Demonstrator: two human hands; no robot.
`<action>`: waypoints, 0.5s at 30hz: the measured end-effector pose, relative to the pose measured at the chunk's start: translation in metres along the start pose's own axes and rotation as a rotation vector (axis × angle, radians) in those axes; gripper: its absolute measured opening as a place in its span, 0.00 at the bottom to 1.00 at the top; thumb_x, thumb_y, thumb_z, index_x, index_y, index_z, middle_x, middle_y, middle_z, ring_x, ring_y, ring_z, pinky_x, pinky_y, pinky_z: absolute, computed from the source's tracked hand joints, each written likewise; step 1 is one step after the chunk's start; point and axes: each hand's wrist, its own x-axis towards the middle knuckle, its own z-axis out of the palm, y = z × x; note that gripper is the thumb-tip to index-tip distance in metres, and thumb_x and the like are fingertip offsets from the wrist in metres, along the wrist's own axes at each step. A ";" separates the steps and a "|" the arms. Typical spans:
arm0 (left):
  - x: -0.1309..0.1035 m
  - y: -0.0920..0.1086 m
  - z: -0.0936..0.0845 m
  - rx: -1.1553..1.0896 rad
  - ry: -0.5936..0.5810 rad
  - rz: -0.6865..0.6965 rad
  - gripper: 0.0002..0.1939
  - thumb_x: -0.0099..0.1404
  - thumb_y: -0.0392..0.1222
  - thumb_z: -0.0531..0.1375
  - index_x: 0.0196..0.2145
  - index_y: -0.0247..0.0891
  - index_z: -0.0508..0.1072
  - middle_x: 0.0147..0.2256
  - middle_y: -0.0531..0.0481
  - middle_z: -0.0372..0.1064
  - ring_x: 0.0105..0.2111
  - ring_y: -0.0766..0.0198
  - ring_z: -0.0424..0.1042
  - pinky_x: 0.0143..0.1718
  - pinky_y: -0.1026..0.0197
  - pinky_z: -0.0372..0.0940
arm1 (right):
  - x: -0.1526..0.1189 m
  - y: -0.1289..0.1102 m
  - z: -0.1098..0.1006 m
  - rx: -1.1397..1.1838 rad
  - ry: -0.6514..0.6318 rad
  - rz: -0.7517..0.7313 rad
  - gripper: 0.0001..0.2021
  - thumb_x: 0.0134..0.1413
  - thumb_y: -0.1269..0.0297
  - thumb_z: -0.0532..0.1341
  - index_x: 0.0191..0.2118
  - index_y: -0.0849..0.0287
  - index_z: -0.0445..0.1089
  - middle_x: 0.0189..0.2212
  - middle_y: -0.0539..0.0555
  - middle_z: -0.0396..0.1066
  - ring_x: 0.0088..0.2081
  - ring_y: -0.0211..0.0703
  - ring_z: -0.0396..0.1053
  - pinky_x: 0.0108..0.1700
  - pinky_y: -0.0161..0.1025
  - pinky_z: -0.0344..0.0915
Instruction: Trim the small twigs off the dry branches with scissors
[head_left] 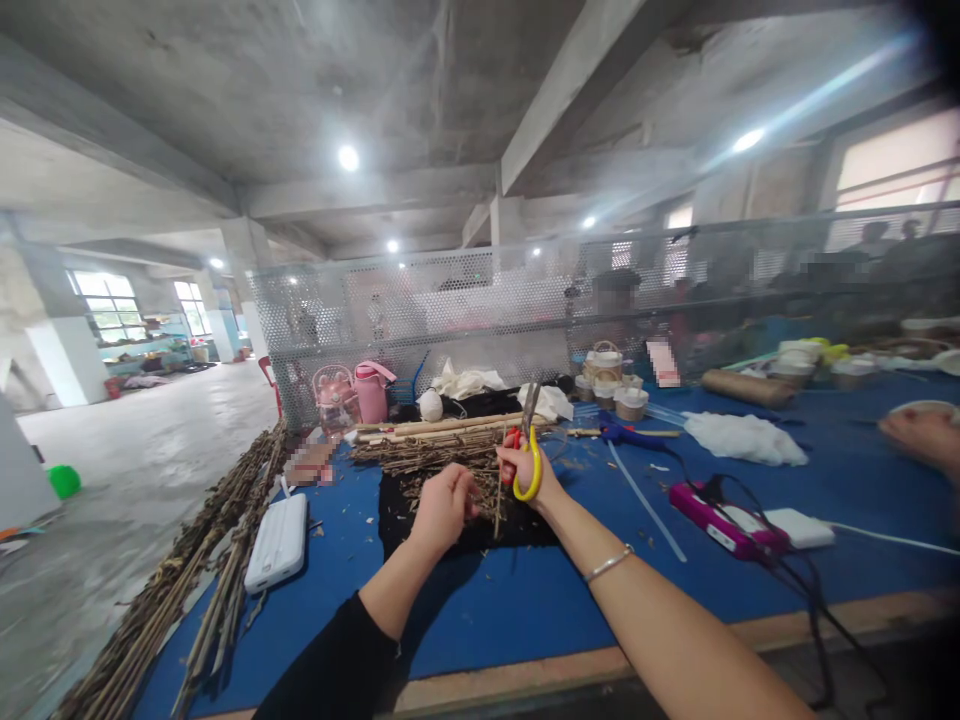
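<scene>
My right hand (529,474) grips a pair of scissors (535,468) with yellow and red handles, its blades pointing up and away. A thin dry twig (498,500) hangs upright at the fingertips of this hand. Just left of it, my left hand (444,505) is closed, fingers curled, over a black cloth (401,530); whatever it may pinch is hidden. Beyond both hands lies a heap of dry brown stalks (405,455), and small broken bits are scattered on the cloth.
Long dry stalks (202,550) line the table's left edge beside a white power bank (276,542). To the right are a purple device (727,520) with black straps and white fluff (742,438). A mesh partition (420,310) stands behind. Another person's hand (919,435) is at far right.
</scene>
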 end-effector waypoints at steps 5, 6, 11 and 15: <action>0.014 -0.016 -0.006 -0.425 0.218 -0.293 0.08 0.60 0.43 0.50 0.36 0.37 0.61 0.21 0.59 0.56 0.13 0.76 0.52 0.14 0.71 0.48 | -0.008 -0.005 -0.001 0.031 -0.362 0.141 0.14 0.33 0.63 0.62 0.25 0.57 0.53 0.11 0.40 0.55 0.11 0.28 0.48 0.14 0.28 0.45; 0.015 -0.017 -0.008 -0.472 0.242 -0.339 0.08 0.60 0.43 0.50 0.36 0.37 0.62 0.19 0.60 0.53 0.12 0.76 0.49 0.13 0.71 0.45 | -0.010 -0.004 0.000 0.017 -0.414 0.158 0.14 0.33 0.64 0.62 0.25 0.57 0.54 0.12 0.40 0.56 0.11 0.28 0.49 0.14 0.28 0.45; 0.013 -0.014 -0.014 -0.468 0.229 -0.354 0.20 0.58 0.54 0.51 0.37 0.34 0.67 0.16 0.60 0.49 0.12 0.76 0.47 0.14 0.70 0.44 | -0.018 0.004 0.006 0.030 -0.576 0.216 0.14 0.32 0.66 0.64 0.26 0.59 0.58 0.15 0.42 0.59 0.15 0.30 0.56 0.17 0.29 0.49; 0.014 -0.019 -0.013 -0.130 0.170 -0.109 0.17 0.56 0.51 0.54 0.29 0.33 0.71 0.22 0.52 0.63 0.23 0.69 0.60 0.24 0.68 0.55 | -0.022 0.006 0.010 0.018 -0.638 0.246 0.13 0.33 0.67 0.64 0.26 0.59 0.58 0.15 0.43 0.60 0.16 0.30 0.57 0.18 0.29 0.51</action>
